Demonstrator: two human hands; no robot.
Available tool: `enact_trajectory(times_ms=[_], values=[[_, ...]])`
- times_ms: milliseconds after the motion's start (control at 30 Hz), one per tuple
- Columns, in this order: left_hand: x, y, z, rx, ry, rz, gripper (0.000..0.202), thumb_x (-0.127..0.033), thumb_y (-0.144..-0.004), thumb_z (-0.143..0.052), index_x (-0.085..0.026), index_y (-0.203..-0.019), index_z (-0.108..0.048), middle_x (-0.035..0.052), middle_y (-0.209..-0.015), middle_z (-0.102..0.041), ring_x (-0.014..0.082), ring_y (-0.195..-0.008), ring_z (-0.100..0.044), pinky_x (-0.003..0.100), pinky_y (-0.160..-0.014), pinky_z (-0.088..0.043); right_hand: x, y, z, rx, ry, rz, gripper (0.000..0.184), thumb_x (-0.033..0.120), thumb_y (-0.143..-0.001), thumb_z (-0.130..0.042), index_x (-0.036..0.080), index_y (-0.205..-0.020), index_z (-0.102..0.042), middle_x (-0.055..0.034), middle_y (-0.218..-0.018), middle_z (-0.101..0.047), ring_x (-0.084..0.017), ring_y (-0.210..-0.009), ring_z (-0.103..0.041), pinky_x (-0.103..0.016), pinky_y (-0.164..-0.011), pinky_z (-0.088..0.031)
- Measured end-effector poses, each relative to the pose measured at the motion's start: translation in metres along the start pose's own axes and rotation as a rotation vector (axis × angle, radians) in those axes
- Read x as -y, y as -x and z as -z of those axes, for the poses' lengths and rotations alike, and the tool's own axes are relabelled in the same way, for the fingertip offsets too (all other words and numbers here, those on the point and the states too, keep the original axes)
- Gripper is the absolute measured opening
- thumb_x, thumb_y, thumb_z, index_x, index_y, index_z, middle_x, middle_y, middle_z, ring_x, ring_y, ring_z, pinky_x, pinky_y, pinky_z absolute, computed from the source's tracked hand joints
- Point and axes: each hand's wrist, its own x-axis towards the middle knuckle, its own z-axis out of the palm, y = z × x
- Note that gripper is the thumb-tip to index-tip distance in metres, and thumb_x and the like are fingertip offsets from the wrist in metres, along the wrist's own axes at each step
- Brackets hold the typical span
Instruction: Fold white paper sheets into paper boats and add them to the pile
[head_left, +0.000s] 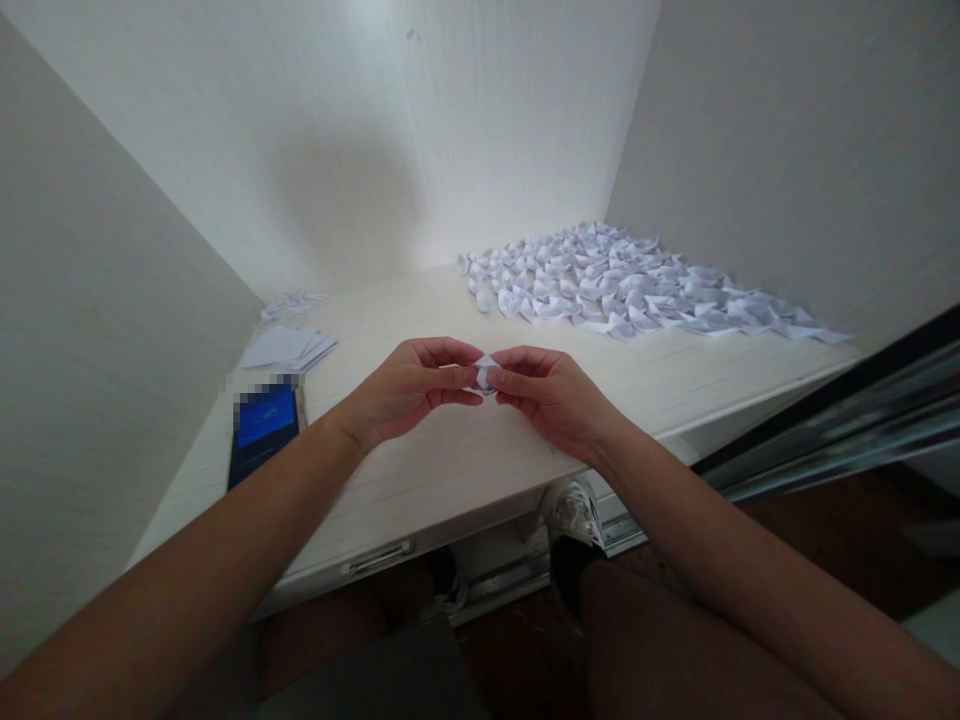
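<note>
Between my two hands, over the middle of the white desk, is a small folded piece of white paper (487,372). My left hand (427,375) pinches its left side between thumb and fingers. From the other side, my right hand (544,390) grips it the same way, its thumb pressed on the front. The fingertips of both hands nearly meet and cover part of the paper. A broad spread of folded white paper pieces (600,280) lies beyond my hands, at the back right of the desk.
Flat white paper sheets (289,348) lie at the left, with small paper scraps (289,304) behind them. A tablet or phone with a blue screen (264,430) rests near my left forearm. Walls enclose the desk (420,470) at the back and sides. A dark-edged panel (847,400) stands at right.
</note>
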Motion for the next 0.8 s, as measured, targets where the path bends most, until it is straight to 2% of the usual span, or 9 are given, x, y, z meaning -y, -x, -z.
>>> enact_trajectory(times_ms=[267,400,533,800], values=[[0.001,-0.001,0.002,-0.024,-0.149,-0.042,0.029,-0.025,-0.067,-0.095,-0.014,-0.088,-0.079,0.0055,-0.082,-0.078,0.0167,-0.076,-0.075,0.029,-0.07,-0.065,-0.005,-0.004,0.001,-0.05,0.043,0.014,0.028,0.034,-0.058,-0.096,0.021,-0.078,-0.08,-0.001,-0.084,-0.077,-0.012,-0.077,-0.064,-0.029,-0.078,-0.054],[0.004,0.0,-0.003,-0.051,-0.251,-0.12,0.029,-0.029,-0.071,-0.092,-0.012,-0.088,-0.077,0.005,-0.082,-0.077,0.0176,-0.078,-0.076,0.031,-0.072,-0.066,-0.01,-0.006,0.002,-0.125,0.13,0.059,0.029,0.036,-0.062,-0.094,0.02,-0.08,-0.079,-0.0027,-0.086,-0.078,-0.013,-0.076,-0.065,-0.031,-0.076,-0.055],[0.008,-0.001,-0.007,-0.115,-0.289,-0.142,0.033,-0.033,-0.07,-0.093,-0.012,-0.088,-0.074,0.004,-0.08,-0.075,0.0166,-0.075,-0.074,0.032,-0.071,-0.066,-0.011,-0.006,0.001,-0.186,0.227,0.124,0.027,0.037,-0.065,-0.093,0.02,-0.082,-0.079,-0.0031,-0.085,-0.078,-0.013,-0.074,-0.066,-0.031,-0.072,-0.056],[0.006,-0.002,-0.002,-0.065,-0.268,-0.068,0.034,-0.033,-0.066,-0.094,-0.013,-0.085,-0.073,0.0037,-0.081,-0.075,0.017,-0.076,-0.075,0.03,-0.068,-0.065,-0.007,-0.005,0.002,-0.069,0.243,0.089,0.027,0.035,-0.064,-0.094,0.021,-0.08,-0.078,-0.0018,-0.084,-0.078,-0.013,-0.077,-0.068,-0.031,-0.079,-0.059]])
